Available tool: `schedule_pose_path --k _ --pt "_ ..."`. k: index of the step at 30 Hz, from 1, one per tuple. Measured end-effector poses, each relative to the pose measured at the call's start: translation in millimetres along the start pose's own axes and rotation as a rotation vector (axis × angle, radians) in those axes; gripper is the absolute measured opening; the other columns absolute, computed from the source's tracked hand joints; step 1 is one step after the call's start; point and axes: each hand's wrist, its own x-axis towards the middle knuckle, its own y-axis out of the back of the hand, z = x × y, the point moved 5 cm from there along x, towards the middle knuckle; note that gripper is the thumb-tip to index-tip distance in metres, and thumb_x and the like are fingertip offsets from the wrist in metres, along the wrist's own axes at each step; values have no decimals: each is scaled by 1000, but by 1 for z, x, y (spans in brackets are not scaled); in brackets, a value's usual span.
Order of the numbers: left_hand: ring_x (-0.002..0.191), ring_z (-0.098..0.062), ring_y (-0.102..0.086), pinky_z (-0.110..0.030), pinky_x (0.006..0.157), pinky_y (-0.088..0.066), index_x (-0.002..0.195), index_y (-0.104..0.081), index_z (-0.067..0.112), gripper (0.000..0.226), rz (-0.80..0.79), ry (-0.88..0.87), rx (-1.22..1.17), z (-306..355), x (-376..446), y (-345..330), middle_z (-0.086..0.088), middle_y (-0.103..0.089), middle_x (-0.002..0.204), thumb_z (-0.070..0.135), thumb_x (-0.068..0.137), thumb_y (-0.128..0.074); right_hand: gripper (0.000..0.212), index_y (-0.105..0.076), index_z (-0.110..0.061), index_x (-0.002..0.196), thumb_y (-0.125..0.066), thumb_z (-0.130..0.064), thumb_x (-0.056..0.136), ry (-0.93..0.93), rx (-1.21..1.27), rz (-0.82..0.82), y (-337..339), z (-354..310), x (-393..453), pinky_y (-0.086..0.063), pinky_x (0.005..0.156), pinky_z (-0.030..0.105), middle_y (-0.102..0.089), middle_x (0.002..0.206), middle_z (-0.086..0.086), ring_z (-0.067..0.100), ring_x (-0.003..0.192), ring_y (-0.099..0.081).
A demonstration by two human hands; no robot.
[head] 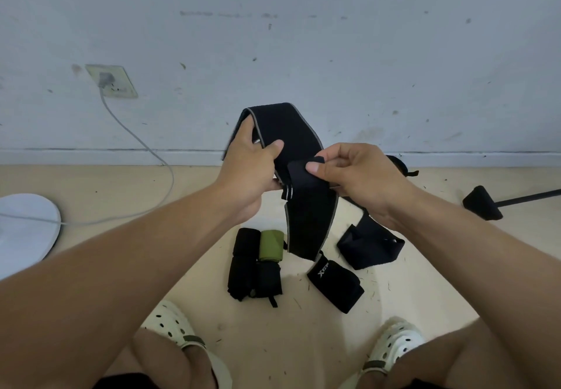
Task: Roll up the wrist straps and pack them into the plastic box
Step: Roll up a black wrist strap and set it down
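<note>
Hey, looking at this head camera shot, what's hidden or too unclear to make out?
- Plastic box: nowhere in the head view, so its place is unknown.
- Lettering on the rolled black strap: too small to read fully.
- Held strap: its far end is covered by the left hand; the right hand pinches a fold.
- White round object: cut off by the left edge.

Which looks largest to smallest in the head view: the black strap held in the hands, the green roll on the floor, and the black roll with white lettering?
1. Held black strap, though it is nearer the camera.
2. Black roll with white lettering.
3. Green roll.
</note>
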Motion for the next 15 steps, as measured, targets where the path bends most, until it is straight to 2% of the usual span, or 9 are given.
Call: schedule_pose_path --k 5,9,15 --pt "104 -26 -76 -37 66 -64 138 -52 25 38 -50 -18 -17 1 -2 -3 -7 -74 121 2 107 -50 10 -73 -21 85 -83 -18 87 29 -42 15 3 -1 0 -49 70 18 -74 74 -4 3 65 -67" --pt "103 -24 -76 -34 65 -63 138 -52 25 39 -57 -30 -24 1 -1 -3 -6 -75 119 2 107 -50 9 -74 -20 88 -83 -17 87 29 -58 -7 5 -2 0 -49 65 16 -73 77 0 3 64 -66" --pt "103 -23 -76 -45 72 -66 140 -51 26 41 -29 -38 -21 -1 2 -1 -5 -76 116 2 107 -50 10 -75 -20 94 -81 -16 88 25 -82 -45 5 -3 0 -48 57 9 -69 66 -10 -1 59 -63"
